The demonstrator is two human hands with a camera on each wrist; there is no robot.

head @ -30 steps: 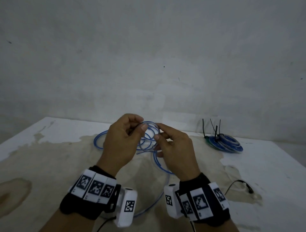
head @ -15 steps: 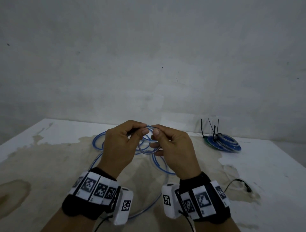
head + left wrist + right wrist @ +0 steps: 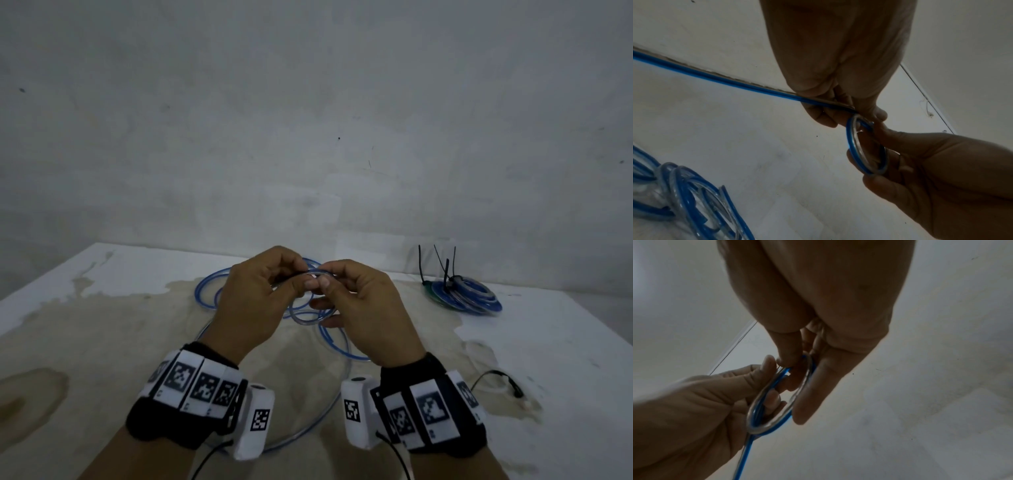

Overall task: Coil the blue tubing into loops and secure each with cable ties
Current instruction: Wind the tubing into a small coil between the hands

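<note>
Above the table middle, both hands hold one small loop of blue tubing (image 3: 306, 317). My left hand (image 3: 300, 278) pinches the loop's top, where the strand crosses itself. My right hand (image 3: 324, 280) pinches the same spot from the right, its other fingers under the loop. In the left wrist view the loop (image 3: 854, 151) hangs from my left hand (image 3: 863, 116) and rests against the right hand (image 3: 941, 178). The right wrist view shows the right hand (image 3: 791, 363) on the loop (image 3: 768, 426), with the left hand (image 3: 694, 410) holding its far side. Loose tubing (image 3: 205, 291) trails over the table.
A finished blue coil (image 3: 466, 296) with black cable ties (image 3: 445, 270) sticking up lies at the back right. One loose black cable tie (image 3: 496, 378) lies at the right, on the stained table (image 3: 85, 335). More loose tubing (image 3: 684, 203) lies below my left wrist.
My hands have come together. The loop between them has shrunk from a wide ring to a small one, and my right hand now pinches it beside the left.
</note>
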